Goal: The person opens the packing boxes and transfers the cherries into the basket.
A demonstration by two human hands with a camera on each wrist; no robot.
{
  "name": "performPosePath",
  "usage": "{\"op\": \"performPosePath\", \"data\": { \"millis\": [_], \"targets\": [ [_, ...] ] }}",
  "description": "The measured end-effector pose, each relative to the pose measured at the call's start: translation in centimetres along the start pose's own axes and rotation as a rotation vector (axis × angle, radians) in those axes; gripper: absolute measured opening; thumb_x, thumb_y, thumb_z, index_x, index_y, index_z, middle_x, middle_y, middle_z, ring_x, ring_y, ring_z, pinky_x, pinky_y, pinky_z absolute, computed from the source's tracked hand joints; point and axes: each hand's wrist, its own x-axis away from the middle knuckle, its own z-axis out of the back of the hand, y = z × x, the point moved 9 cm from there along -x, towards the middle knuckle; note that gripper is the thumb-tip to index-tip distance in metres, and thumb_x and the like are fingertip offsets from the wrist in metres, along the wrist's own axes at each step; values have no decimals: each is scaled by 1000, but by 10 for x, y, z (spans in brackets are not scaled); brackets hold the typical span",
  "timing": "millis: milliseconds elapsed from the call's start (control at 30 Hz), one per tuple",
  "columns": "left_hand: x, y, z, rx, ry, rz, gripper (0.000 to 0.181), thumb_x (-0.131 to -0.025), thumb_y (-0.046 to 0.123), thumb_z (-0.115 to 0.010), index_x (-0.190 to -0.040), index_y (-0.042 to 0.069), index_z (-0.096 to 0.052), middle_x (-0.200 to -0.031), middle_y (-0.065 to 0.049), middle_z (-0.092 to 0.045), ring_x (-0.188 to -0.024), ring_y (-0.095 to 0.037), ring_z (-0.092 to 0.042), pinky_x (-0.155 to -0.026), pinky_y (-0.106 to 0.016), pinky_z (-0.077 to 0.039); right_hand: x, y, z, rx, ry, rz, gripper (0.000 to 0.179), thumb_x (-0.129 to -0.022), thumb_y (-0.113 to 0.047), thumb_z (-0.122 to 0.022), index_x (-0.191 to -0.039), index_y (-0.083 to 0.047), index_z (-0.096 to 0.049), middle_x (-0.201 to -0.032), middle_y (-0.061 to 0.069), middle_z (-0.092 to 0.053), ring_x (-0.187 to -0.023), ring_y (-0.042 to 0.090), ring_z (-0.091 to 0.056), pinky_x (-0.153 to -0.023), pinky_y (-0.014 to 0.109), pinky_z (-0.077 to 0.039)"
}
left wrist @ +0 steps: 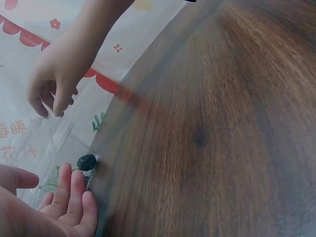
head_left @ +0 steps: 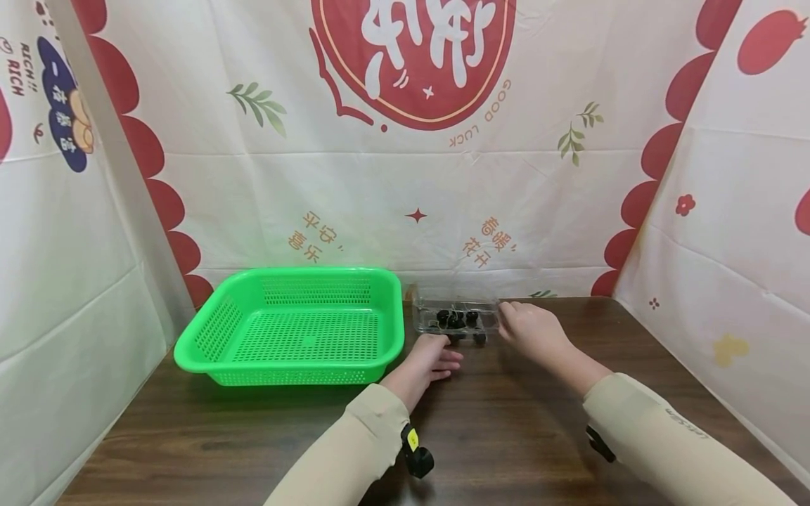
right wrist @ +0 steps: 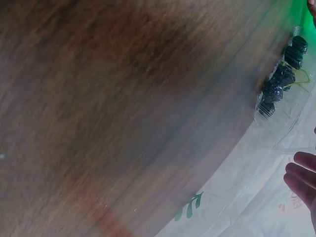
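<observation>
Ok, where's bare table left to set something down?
Free: the table between the left sleeve and right sleeve, in front of the clear box; also its right end, between the right hand and right cloth. Crowded: back middle, where green basket, left hand and that box sit close.

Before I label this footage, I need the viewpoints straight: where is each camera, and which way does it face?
Head: worn on the head, looking forward and down at the green basket and clear box; left hand, right hand and both sleeves show.
Left wrist: on that wrist, looking past the left hand across the table; the right hand shows too.
Right wrist: on that wrist, looking across the table toward the dark round items; right-hand fingers show at the right edge.
Shared: both wrist views show the clear box.
</observation>
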Motion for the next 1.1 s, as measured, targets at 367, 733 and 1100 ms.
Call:
{"op": "performPosePath", "data": {
  "millis": [367, 733, 1100],
  "targets": [
    [-1, 1, 3, 17, 2, -11, 39, -98, 12, -42, -134, -4, -45, -91, -13, -73, -68, -16, -67, -73, -34, -53, 0, 12, -15, 24, -141, -119, 24, -83, -14, -64, -103, -2, -59, -76, 10, -61, -65, 32, -62, -49, 45, -47],
    [-1, 1, 2, 21, 15, -21, 39, -97, 11, -44, -133, -3, -46, -89, -11, -73, -68, -16, -67, -69, -31, -52, 1, 22, -27, 29, -289, -225, 78, -83, -21, -70, -148, 4, -34, -109, 23, -67, -86, 35, -66, -63, 47, -52],
    [-3, 0, 1, 31, 4, -5, 41, -97, 12, -44, -136, -3, -45, -91, -11, -73, -67, -15, -66, -68, -31, -52, 4, 25, -33, -12, -306, -248, 80, -82, -19, -66, -149, 3, -30, -113, 23, -65, -89, 36, -64, -60, 48, -51]
  ]
}}
